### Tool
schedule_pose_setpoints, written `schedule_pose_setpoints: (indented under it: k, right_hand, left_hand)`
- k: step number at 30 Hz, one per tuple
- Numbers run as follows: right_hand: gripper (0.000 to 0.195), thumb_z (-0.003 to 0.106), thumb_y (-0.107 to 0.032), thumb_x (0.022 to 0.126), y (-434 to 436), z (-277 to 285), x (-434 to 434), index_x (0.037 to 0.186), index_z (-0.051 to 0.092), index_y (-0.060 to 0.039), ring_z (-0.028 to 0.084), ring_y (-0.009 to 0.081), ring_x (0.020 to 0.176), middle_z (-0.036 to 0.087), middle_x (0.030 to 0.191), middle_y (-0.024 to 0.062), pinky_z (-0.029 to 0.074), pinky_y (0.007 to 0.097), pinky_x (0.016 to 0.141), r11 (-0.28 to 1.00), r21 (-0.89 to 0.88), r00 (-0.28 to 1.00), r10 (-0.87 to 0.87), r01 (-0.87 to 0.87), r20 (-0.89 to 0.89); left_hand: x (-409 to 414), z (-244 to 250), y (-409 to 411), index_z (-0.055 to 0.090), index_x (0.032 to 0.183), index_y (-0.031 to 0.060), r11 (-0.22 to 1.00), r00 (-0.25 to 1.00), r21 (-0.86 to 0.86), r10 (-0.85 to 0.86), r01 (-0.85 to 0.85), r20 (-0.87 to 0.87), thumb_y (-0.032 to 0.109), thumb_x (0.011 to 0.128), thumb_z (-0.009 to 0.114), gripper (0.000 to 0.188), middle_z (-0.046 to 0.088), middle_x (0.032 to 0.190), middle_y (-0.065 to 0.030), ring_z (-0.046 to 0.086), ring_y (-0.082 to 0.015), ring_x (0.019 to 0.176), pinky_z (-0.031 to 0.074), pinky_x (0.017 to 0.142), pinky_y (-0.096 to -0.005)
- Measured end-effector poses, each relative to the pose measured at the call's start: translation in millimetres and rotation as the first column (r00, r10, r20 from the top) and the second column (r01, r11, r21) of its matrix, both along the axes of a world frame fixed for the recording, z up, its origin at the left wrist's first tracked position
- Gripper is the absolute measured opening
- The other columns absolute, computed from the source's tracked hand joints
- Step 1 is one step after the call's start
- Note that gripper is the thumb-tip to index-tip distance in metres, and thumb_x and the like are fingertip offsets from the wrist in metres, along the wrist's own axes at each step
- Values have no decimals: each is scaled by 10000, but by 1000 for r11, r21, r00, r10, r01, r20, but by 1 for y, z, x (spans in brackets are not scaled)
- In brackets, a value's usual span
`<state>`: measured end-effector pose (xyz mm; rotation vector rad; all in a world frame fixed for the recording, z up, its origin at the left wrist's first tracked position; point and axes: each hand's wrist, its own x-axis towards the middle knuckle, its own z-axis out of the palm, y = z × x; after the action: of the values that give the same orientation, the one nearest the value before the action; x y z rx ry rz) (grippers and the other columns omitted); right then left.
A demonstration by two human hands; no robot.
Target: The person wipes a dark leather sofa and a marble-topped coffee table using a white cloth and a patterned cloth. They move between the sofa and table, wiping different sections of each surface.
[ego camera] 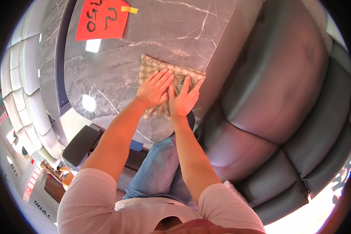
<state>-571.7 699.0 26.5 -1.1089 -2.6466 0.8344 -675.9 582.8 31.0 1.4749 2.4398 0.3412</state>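
A brown patterned cloth (pixel 152 63) lies folded on a dark grey marble-look tabletop (pixel 111 67), close to its right edge. My left hand (pixel 155 89) rests flat on the cloth, its fingers pointing up and to the right. Beside it, my right hand (pixel 183 99) presses on the cloth's right part with fingers spread. The thumbs of the two hands come close together over the cloth. Below the hands the cloth is bunched, and part of it is hidden under them.
A red paper sign (pixel 102 19) with handwriting and a strip of yellow tape (pixel 129 10) is on the tabletop. Along the right runs a dark leather sofa (pixel 269 87). A pale padded sofa (pixel 32 67) stands at the left, beyond a second marble-look top (pixel 49 58).
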Motion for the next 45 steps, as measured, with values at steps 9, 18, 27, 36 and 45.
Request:
schedule_pose_setpoints:
  k: [9, 18, 27, 36, 45]
  right_hand:
    - [835, 812, -378, 846, 10, 4, 1, 1511, 418, -61, 264, 573, 1452, 170, 1599, 403, 318, 600, 1151, 991, -104, 995, 87, -83, 39]
    - [789, 732, -513, 858, 103, -2, -140, 1487, 490, -104, 242, 503, 1498, 253, 1624, 313, 233, 596, 1206, 914, 244, 945, 320, -325, 62]
    - [726, 687, -547, 868, 180, -11, -340, 1453, 555, -136, 325, 398, 1494, 396, 1578, 260, 225, 547, 1216, 645, 374, 643, 751, -667, -149]
    - [658, 681, -482, 902, 232, 1, -197, 1478, 537, -199, 370, 375, 1473, 391, 1603, 183, 311, 584, 1159, 788, 106, 795, 604, -607, 60]
    - [693, 677, -532, 894, 380, -18, -375, 1474, 542, -177, 387, 354, 1468, 444, 1573, 165, 266, 541, 1196, 784, 372, 832, 553, -497, -54]
  left_hand:
    - [1, 5, -1, 491, 1502, 94, 999, 1000, -36, 4, -5, -20, 391, 832, 634, 747, 427, 1598, -74, 334, -248, 1510, 255, 1246, -452]
    - [-116, 2, 75, 459, 1524, 120, 963, 965, 87, 259, -255, -46, 285, 908, 582, 650, 424, 1601, -65, 356, -252, 1501, 285, 1238, -439]
    - [-223, -10, 124, 404, 1538, 59, 775, 739, 151, 631, -614, -234, 322, 981, 501, 623, 361, 1630, -104, 310, -266, 1518, 265, 1249, -430]
    - [-120, 13, 192, 366, 1539, -23, 825, 834, -156, 552, -543, 15, 391, 925, 565, 766, 295, 1638, -217, 243, -393, 1531, 197, 1244, -538]
    - [-324, -5, 321, 391, 1548, 54, 936, 923, 10, 348, -351, -164, 485, 970, 560, 740, 353, 1626, -142, 303, -321, 1512, 263, 1233, -478]
